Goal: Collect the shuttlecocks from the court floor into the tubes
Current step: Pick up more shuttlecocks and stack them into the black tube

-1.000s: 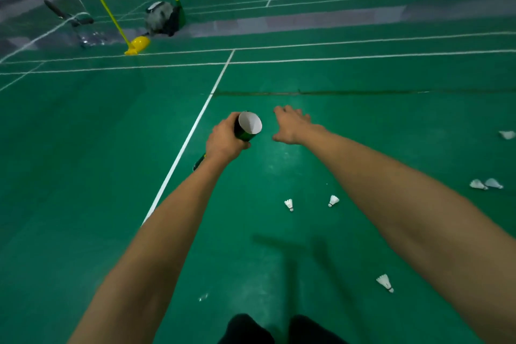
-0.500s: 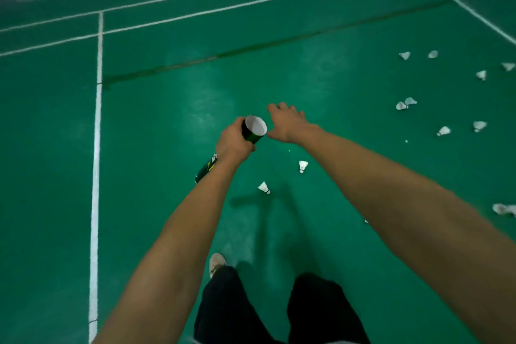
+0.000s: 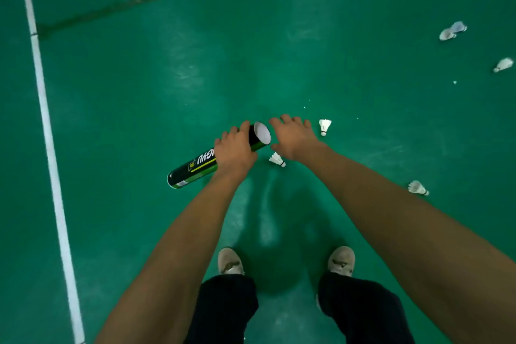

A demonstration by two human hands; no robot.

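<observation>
- The green court floor [image 3: 279,50] fills the view; a white line [image 3: 47,134] runs down its left side, well apart from everything to be gathered.
- The person bends over the floor with both shoes [image 3: 230,261] planted below the arms; dark trousers [image 3: 226,307] show at the bottom edge.
- The tube [image 3: 195,167], black with green and yellow print, is held at a slant with its open, white-lined mouth up and to the right; I judge it light, stiff card with a glossy skin that a hard squeeze would dent; a firm grip near the mouth end, as here, should steady the opening.
- The left hand [image 3: 234,152] wraps round the upper part of the tube, fingers curled over it.
- The right hand [image 3: 293,137] holds nothing; its fingers are spread and relaxed, just beside the tube's mouth.
- The nearest shuttlecock [image 3: 277,159] lies on its side on the floor just below that hand; a second shuttlecock [image 3: 324,126] sits just beside its fingers; a third shuttlecock [image 3: 418,188] lies beyond the right forearm; scattered shuttlecocks [image 3: 452,31] lie well apart at the upper right.
- Each shuttlecock is probably nearly weightless, with a brittle feather skirt and a firm cork base; pinching the cork, or cupping the skirt loosely, should spare the feathers; it likely needs to go into the tube cork first.
</observation>
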